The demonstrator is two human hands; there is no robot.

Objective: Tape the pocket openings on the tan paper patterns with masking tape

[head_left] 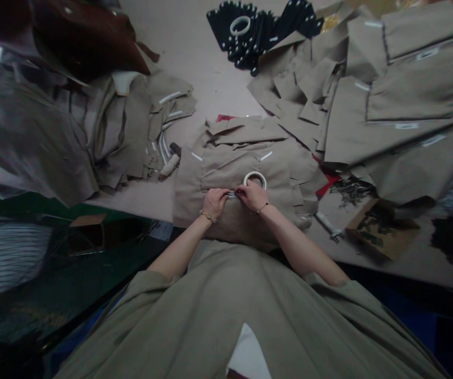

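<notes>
While bent over a stack of matte, creased tan cloth (239, 216) on the table (214, 102), pinches with both the left hand (215, 202) and the right hand (253, 196) a narrow dark-and-white strip (231, 194), too small to make out fully. Lies directly between the two, along the near edge of a rectangular, gathered panel (230, 164). Also has a smooth, round white ring (265, 182) against the right hand; cannot tell whether hooked over it.
</notes>
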